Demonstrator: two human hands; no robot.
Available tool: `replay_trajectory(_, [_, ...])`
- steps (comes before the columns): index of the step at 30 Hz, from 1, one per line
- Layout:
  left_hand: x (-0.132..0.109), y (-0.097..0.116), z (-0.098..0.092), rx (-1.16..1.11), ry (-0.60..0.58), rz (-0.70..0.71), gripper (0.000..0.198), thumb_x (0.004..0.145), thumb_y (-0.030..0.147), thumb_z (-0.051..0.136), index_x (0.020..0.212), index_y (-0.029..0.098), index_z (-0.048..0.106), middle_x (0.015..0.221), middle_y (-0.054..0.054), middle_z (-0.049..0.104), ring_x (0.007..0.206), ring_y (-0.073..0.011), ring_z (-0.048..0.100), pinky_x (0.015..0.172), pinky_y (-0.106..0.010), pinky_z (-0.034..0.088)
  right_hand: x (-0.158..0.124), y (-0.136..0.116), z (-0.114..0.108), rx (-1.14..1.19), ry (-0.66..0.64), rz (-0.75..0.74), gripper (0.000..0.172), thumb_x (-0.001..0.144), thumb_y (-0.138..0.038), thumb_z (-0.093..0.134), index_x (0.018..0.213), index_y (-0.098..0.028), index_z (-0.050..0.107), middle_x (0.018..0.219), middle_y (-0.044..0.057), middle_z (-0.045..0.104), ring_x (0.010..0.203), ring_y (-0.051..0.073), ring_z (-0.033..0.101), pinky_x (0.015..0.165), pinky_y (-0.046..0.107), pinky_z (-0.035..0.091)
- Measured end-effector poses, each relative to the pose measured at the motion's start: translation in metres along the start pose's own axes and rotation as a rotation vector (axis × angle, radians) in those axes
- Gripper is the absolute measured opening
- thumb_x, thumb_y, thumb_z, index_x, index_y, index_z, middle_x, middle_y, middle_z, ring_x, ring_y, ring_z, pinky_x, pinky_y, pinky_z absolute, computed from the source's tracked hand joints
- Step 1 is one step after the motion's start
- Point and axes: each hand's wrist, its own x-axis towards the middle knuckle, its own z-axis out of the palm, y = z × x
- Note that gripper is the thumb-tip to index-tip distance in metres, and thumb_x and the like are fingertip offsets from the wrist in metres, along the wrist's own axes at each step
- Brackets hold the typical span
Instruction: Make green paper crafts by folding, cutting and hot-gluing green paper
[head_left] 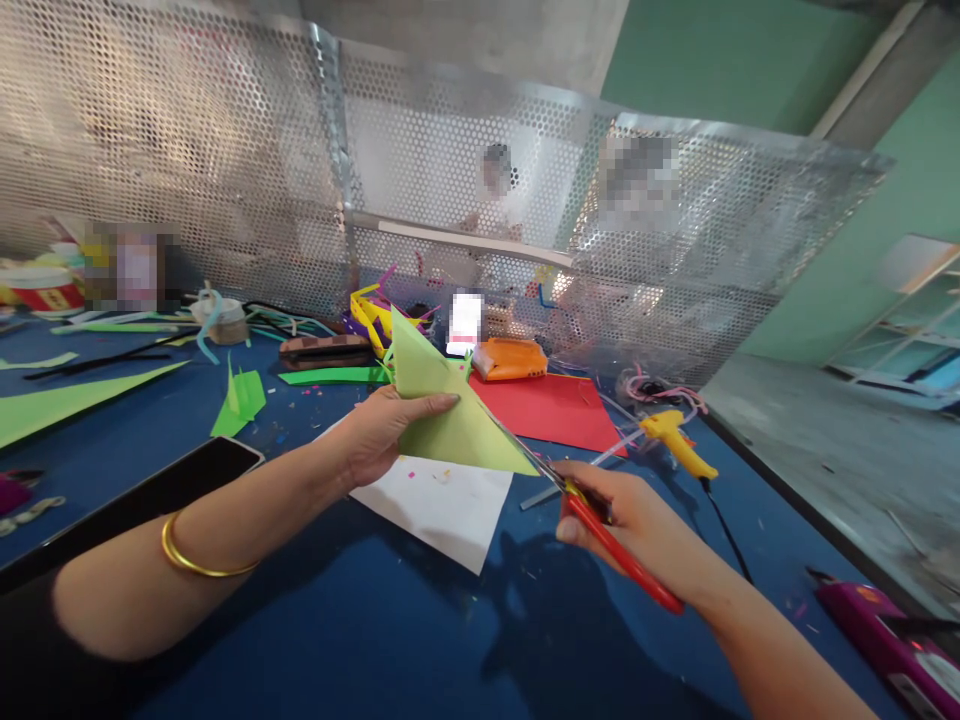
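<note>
L hand (375, 435) closed on the green paper (442, 410): thumb on top, fingers under, gripping its left edge. The paper is a folded triangle w/ one point up and one long point running down-right, held just above the bench (375, 620), over a white sheet (442, 510) lying flat there. Gold bangle (195, 560) on the L forearm.

R hand (637, 525) closed around the scissors (626, 570), red handles in the fist. Blades point up-left and meet the paper's lower-right tip; can't tell how far the blades are apart.

Red sheet (547, 405) lies flat behind the paper, approx. centre of the bench, w/ an orange case (510, 358) just beyond it. Yellow glue gun (679, 440) sits right of the red sheet, near the R hand, black cord trailing toward the bench edge. Black phone (150, 490) lies face up beside the L forearm. Green scraps (240, 400) and more strips are scattered at the left. A purple tool (877, 630) lies at the far right edge. Perforated metal screen (225, 150) stands along the back of the bench; other people behind it, blurred.
</note>
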Motion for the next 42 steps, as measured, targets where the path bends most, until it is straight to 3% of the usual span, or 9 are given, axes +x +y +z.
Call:
replay_trajectory(9, [0.000,-0.003,0.001,-0.014,0.002,-0.033,0.023,0.065,0.014,0.081,0.087,0.016,0.074,0.087,-0.008,0.077,0.076,-0.0229,0.072,0.074,-0.033,0.060,0.000,-0.003,0.004,0.017,0.001,-0.066,0.032,0.084,-0.040,0.059,0.109,-0.021,0.061,0.075,-0.001,0.058,0.064,0.014,0.050,0.058,0.025,0.044])
replay_trajectory(22, [-0.002,-0.011,0.002,0.036,-0.030,-0.049,0.026,0.065,0.018,0.082,0.089,0.016,0.073,0.094,-0.009,0.077,0.081,-0.0228,0.072,0.074,-0.030,0.058,0.001,-0.009,0.013,0.104,0.027,-0.106,0.015,0.086,-0.033,0.056,0.088,-0.019,0.063,0.067,-0.003,0.051,0.057,0.011,0.039,0.050,0.021,0.031])
replay_trajectory(26, [0.001,-0.012,0.000,0.030,-0.026,-0.040,0.029,0.063,0.018,0.083,0.090,0.017,0.072,0.094,-0.009,0.077,0.082,-0.0232,0.072,0.072,-0.029,0.059,0.000,-0.008,0.015,0.152,-0.005,-0.090,0.018,0.089,-0.033,0.051,0.092,-0.020,0.062,0.067,-0.003,0.049,0.057,0.011,0.037,0.050,0.021,0.031])
replay_trajectory(36, [0.002,-0.010,-0.003,0.014,-0.025,-0.053,0.033,0.061,0.019,0.085,0.091,0.016,0.072,0.095,-0.012,0.076,0.083,-0.0263,0.072,0.073,-0.033,0.059,0.002,-0.009,0.017,0.028,0.048,-0.129,0.022,0.089,-0.039,0.048,0.081,-0.020,0.058,0.062,-0.003,0.043,0.054,0.011,0.035,0.050,0.023,0.031])
replay_trajectory(42, [0.003,-0.009,-0.003,0.019,-0.017,-0.081,0.033,0.061,0.017,0.084,0.092,0.015,0.071,0.095,-0.013,0.076,0.082,-0.0270,0.072,0.075,-0.035,0.059,0.002,-0.004,0.020,-0.022,0.072,-0.106,0.022,0.085,-0.043,0.058,0.090,-0.022,0.059,0.062,-0.004,0.048,0.054,0.011,0.038,0.049,0.022,0.031])
